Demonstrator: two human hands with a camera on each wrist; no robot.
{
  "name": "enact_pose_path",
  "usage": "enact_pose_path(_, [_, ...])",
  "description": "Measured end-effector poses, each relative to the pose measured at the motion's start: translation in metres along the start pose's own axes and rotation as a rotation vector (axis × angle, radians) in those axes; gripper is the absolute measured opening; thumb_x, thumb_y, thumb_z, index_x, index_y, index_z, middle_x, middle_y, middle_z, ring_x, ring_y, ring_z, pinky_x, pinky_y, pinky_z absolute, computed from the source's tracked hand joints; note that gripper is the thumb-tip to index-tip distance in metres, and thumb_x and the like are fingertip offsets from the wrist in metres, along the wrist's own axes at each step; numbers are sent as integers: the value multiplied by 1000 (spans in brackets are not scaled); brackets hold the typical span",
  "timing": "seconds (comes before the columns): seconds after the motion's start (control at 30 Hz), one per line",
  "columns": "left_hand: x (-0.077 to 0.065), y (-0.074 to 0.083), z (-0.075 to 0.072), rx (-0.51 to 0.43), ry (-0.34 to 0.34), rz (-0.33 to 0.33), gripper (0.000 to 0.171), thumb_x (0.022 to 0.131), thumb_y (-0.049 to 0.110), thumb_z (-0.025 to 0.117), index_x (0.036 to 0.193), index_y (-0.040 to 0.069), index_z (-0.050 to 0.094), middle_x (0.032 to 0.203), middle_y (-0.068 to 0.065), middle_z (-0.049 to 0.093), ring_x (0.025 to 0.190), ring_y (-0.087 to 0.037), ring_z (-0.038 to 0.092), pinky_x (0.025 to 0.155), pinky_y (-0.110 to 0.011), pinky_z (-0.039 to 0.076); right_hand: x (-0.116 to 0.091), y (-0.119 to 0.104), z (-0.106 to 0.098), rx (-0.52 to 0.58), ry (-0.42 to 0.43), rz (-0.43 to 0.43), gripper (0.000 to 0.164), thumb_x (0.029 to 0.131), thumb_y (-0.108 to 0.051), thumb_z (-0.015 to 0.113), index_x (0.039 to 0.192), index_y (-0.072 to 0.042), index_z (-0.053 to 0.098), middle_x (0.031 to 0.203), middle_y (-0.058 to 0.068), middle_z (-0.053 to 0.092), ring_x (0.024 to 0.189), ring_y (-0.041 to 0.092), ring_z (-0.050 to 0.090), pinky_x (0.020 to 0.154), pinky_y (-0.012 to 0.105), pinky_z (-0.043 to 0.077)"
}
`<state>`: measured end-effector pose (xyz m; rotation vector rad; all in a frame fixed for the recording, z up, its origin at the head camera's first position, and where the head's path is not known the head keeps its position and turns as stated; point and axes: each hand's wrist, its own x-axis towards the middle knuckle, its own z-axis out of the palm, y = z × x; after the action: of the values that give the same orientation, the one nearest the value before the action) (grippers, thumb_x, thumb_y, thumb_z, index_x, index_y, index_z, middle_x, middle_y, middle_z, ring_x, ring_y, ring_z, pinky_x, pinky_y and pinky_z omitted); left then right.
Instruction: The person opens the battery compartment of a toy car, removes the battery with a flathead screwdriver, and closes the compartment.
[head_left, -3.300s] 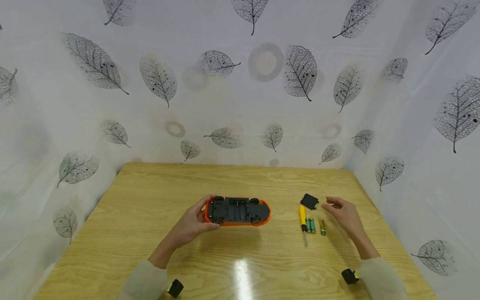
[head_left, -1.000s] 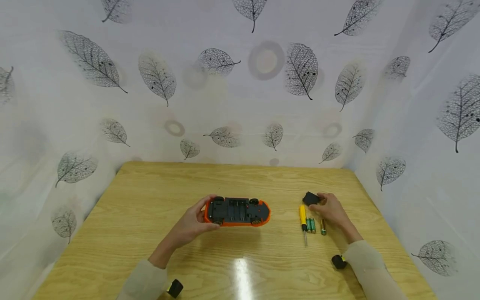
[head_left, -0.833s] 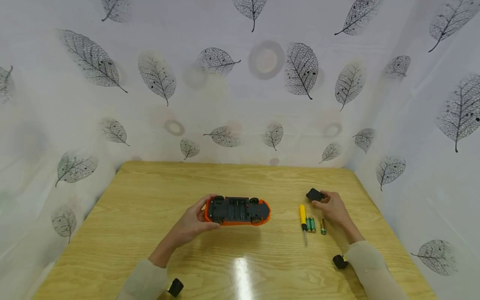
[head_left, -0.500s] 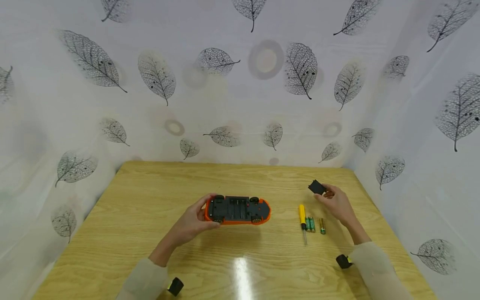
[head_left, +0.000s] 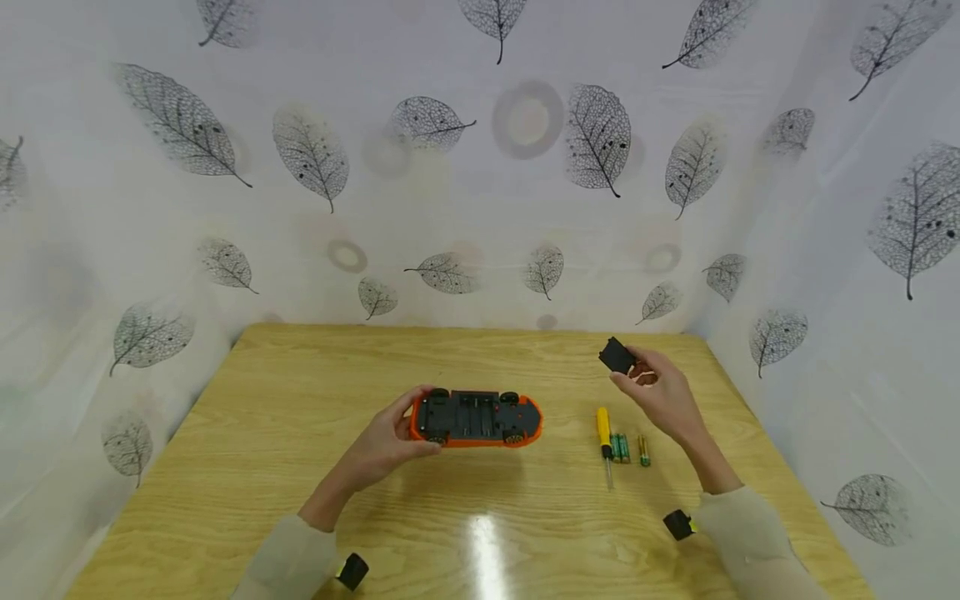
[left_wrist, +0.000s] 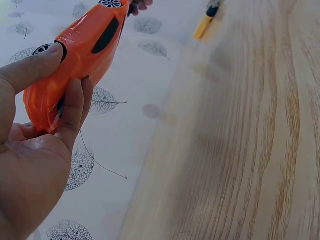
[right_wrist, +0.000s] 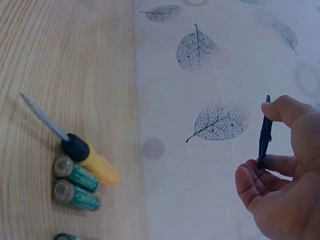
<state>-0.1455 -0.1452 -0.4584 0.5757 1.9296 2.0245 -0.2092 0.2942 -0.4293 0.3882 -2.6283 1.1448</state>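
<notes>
My left hand [head_left: 382, 442] grips an orange toy car [head_left: 528, 433] by one end, its black underside facing up with an uncovered battery bay in the middle. The left wrist view shows the thumb by a wheel of the toy car [left_wrist: 82, 55] and fingers curled under the body. At the right, my right hand [head_left: 663, 396] pinches a small black battery cover [head_left: 617, 356] above the table. Seen edge-on in the right wrist view, the battery cover [right_wrist: 265, 135] sits between thumb and fingers.
On the wooden table [head_left: 315, 367], a yellow-handled screwdriver [head_left: 604, 429] lies beside two green batteries [head_left: 620, 448]. A third battery [head_left: 643, 450] lies slightly apart to their right. A leaf-patterned white sheet [head_left: 465, 208] encloses the back and sides.
The right hand moved to the battery cover, took hold of it and raised it off the table. The left hand and toy car have stayed nearly still.
</notes>
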Motion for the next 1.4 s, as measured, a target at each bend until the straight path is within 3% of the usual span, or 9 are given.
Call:
enact_pose_path(0.1, [1,0,0,9,7,-1,88,90,-5,76,162,3,24,161,-30,28,132,-37,55,94,-36,58,0,-12,3,14,3,-50,56,98,-20,74,146,3,55,110,15,61,91,25,61,75,18,51])
enact_pose_path(0.27, [2,0,0,11,9,-3,87,90,-4,76,161,3,26,161,-30,28,132,-36,56,95,-36,57,1,-30,10,-2,12,-120,55,94,-17,78,143,0,59,107,11,61,87,21,56,74,28,51])
enact_pose_path(0.5, [2,2,1,10,11,-5,88,90,-5,76,161,2,25,160,-31,28,131,-35,56,94,-36,58,1,-51,21,-7,-35,-234,57,90,-15,82,141,-1,62,112,9,63,89,24,55,73,39,51])
enact_pose_path(0.8, [4,3,1,8,-3,2,89,90,-5,75,161,-1,22,160,-31,28,132,-34,56,95,-35,57,-3,-73,38,24,-122,-378,57,86,-11,85,137,4,64,118,7,64,91,20,53,70,32,51])
enact_pose_path(1.0, [5,3,1,0,-7,3,88,90,-6,75,161,-1,22,160,-32,28,132,-35,56,95,-35,57,-5,-84,49,33,-208,-423,54,87,-12,85,135,4,65,123,8,65,88,19,55,63,33,48])
enact_pose_path(1.1, [5,3,2,-6,-10,2,88,90,-7,75,161,0,22,161,-31,27,133,-35,55,96,-35,57,-6,-89,53,27,-249,-435,54,88,-13,84,135,4,65,127,10,64,92,21,58,66,32,50])
enact_pose_path(1.23, [5,2,2,-11,-13,-4,89,90,-6,75,162,1,23,161,-30,26,134,-36,54,96,-36,57,-6,-99,56,8,-291,-454,54,89,-17,84,135,3,65,130,11,63,103,23,62,79,33,57])
enact_pose_path(1.4, [5,1,2,-14,-14,-9,88,91,-5,75,162,2,23,162,-30,26,133,-35,55,95,-36,58,-6,-109,59,-15,-332,-496,54,90,-19,83,137,2,65,134,13,61,118,28,60,86,39,57])
